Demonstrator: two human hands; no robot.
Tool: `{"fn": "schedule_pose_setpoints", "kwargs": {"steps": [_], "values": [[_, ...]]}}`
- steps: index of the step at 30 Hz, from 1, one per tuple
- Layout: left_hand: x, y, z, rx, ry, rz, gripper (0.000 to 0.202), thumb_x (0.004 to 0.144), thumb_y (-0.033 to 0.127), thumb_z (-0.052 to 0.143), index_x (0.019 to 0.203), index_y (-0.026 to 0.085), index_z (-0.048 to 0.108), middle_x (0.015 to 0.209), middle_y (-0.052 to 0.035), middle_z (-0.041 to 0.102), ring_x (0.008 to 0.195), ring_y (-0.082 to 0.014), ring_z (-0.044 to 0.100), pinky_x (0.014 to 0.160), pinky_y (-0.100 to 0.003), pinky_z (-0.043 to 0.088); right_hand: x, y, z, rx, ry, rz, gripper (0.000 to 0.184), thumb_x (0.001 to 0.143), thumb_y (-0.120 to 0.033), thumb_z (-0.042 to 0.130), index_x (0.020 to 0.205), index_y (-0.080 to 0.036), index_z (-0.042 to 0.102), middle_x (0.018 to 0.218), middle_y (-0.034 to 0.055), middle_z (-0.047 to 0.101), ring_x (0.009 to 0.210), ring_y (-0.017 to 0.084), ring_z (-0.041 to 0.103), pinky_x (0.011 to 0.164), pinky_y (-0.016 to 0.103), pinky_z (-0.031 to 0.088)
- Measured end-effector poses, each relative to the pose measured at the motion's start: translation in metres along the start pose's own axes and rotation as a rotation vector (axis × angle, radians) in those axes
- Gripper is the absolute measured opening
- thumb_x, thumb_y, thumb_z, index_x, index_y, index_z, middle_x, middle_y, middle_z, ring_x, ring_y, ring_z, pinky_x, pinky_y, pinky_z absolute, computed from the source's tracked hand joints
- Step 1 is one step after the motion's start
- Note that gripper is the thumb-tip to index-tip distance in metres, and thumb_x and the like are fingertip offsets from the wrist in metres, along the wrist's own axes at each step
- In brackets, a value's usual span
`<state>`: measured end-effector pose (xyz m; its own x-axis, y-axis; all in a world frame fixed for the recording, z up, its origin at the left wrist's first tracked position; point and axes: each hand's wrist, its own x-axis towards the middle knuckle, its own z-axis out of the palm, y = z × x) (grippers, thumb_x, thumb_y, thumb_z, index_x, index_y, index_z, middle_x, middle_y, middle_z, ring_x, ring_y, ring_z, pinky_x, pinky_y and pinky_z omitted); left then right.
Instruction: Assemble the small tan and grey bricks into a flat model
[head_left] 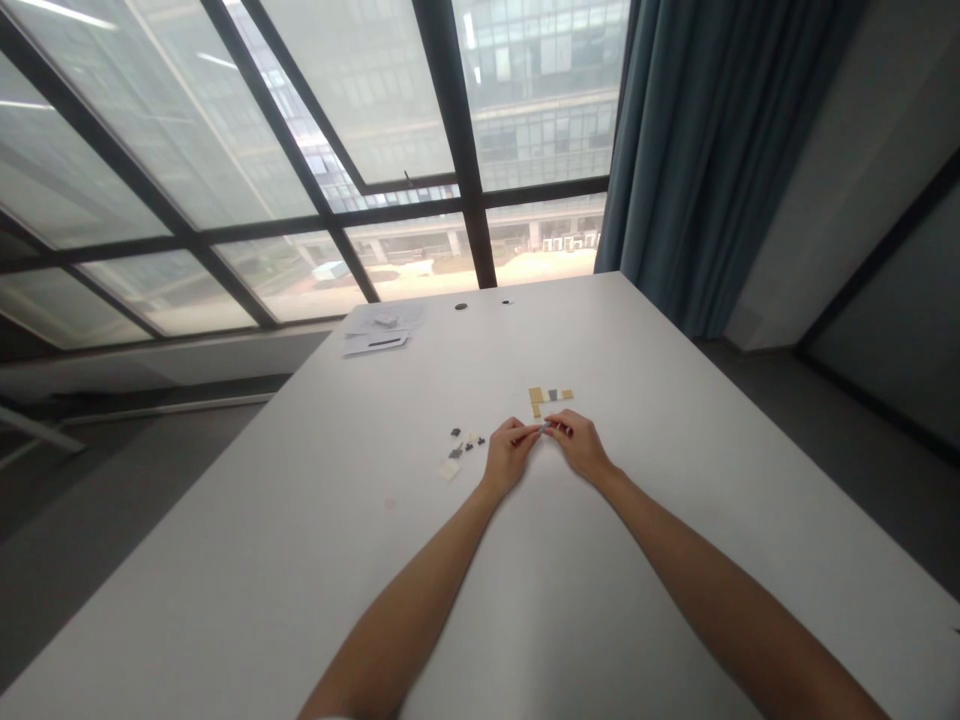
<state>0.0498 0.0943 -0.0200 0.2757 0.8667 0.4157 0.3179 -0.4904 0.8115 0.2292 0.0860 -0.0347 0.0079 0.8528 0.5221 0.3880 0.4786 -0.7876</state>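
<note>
My left hand (pixel 510 452) and my right hand (pixel 576 440) meet over the white table, fingertips pinched together from both sides. Between them is a small grey piece (pixel 543 429), too small to make out in detail. Just beyond my fingers lies a row of flat tan pieces (pixel 535 395) in a corner shape, with a grey piece (pixel 553 395) in its arm. Left of my left hand several loose small pieces are scattered, among them a dark grey piece (pixel 455 454), a black piece (pixel 456 432) and a cream square (pixel 448 470).
The white table (pixel 300 560) reaches to the windows. Papers (pixel 382 330) with a dark strip on them lie at its far left corner. Two dark round spots, one a grommet (pixel 461 307), sit near the far edge. A blue curtain (pixel 675 160) hangs at the right.
</note>
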Motion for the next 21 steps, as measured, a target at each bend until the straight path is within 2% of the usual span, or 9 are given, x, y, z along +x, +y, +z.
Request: {"fn": "schedule_pose_setpoints", "kwargs": {"steps": [11, 16, 21], "values": [[0.0002, 0.0041, 0.0017, 0.050, 0.057, -0.036, 0.019, 0.083, 0.029, 0.069, 0.098, 0.020, 0.078, 0.072, 0.0002, 0.054, 0.063, -0.0117, 0.046, 0.062, -0.025, 0.038, -0.0019, 0.0017, 0.0016, -0.110, 0.033, 0.007, 0.022, 0.089, -0.040, 0.066, 0.088, -0.018, 0.072, 0.078, 0.0044, 0.066, 0.067, 0.017, 0.057, 0.065, 0.029, 0.046], [-0.0001, 0.0042, 0.0019, 0.070, 0.097, -0.028, 0.018, 0.084, 0.031, 0.069, 0.092, 0.019, 0.079, 0.070, 0.0001, 0.053, 0.064, -0.0122, 0.048, 0.062, -0.025, 0.038, -0.0021, -0.0034, 0.0012, -0.127, -0.006, -0.019, 0.021, 0.090, -0.037, 0.065, 0.083, -0.018, 0.070, 0.073, 0.0028, 0.063, 0.066, 0.016, 0.054, 0.064, 0.028, 0.042], [-0.0002, 0.0025, 0.0018, 0.093, 0.133, -0.022, 0.020, 0.087, 0.032, 0.066, 0.094, 0.018, 0.079, 0.071, -0.0006, 0.054, 0.065, -0.0124, 0.049, 0.063, -0.025, 0.038, -0.0015, -0.0061, 0.0005, -0.112, -0.033, -0.040, 0.019, 0.091, -0.034, 0.063, 0.083, -0.018, 0.070, 0.072, 0.0019, 0.062, 0.066, 0.015, 0.053, 0.063, 0.027, 0.041]]}}
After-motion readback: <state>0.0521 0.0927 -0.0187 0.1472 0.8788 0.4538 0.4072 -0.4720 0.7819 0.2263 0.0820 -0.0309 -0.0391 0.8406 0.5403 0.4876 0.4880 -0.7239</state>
